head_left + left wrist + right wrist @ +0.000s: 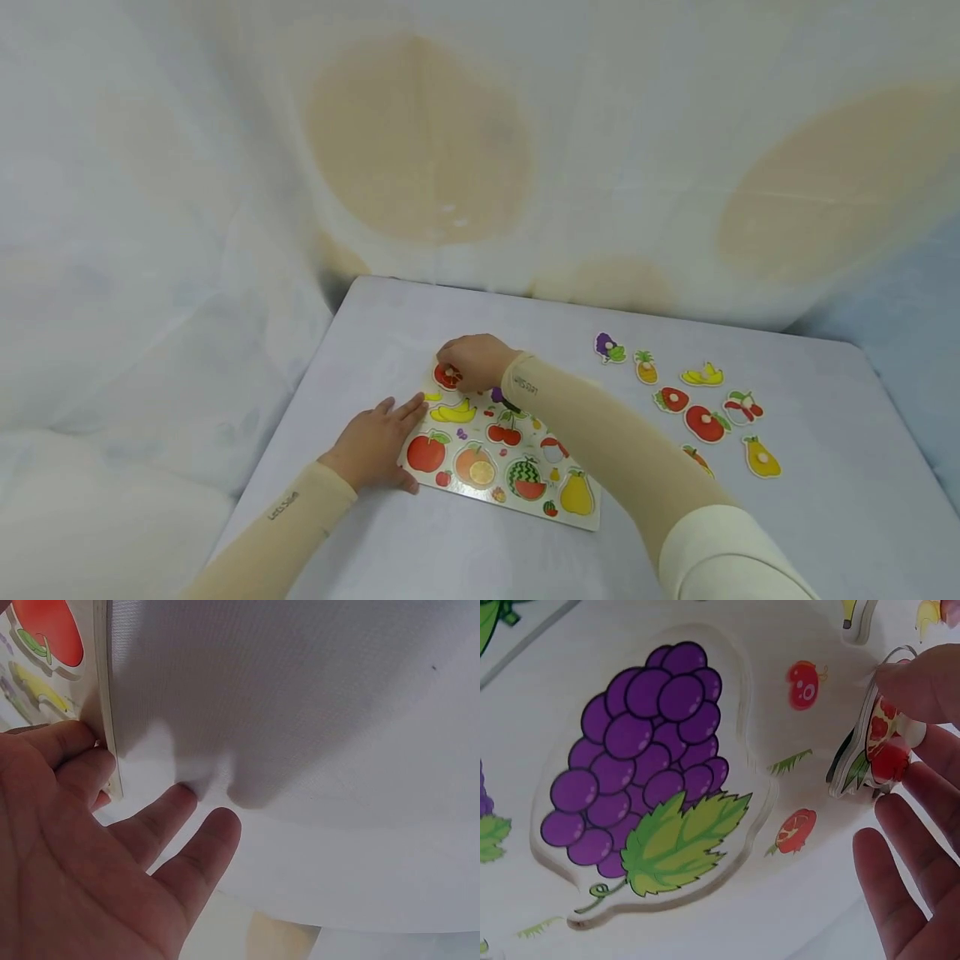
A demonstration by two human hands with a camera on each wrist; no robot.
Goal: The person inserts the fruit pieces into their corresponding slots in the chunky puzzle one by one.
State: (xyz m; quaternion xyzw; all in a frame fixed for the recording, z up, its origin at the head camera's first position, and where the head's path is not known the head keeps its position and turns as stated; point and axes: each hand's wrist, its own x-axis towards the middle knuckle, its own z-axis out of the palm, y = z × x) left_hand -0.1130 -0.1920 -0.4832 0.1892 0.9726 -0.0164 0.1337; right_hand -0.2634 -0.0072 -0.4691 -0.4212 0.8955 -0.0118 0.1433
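A fruit puzzle board [487, 497] lies on the table with pictured recesses of bananas, an apple, cherries, an orange, a watermelon and a pear. My right hand [477, 361] is over its far left corner, pinching a pomegranate puzzle piece [889, 754] with a pale knob. That piece stands tilted over the board in the right wrist view, beside the grape recess [641, 761]. At the board's left edge rests my left hand [377, 442], its fingers spread and fairly straight. In the left wrist view, two of its fingertips [96, 761] are right at the board's side.
Loose knobbed pieces lie to the right on the white table [825, 392]: grapes [610, 348], a pineapple [646, 367], bananas [703, 375], a strawberry [671, 399], a red fruit [705, 424], a pear [762, 457] and others. My right forearm crosses the board. Draped cloth [600, 167] stands behind.
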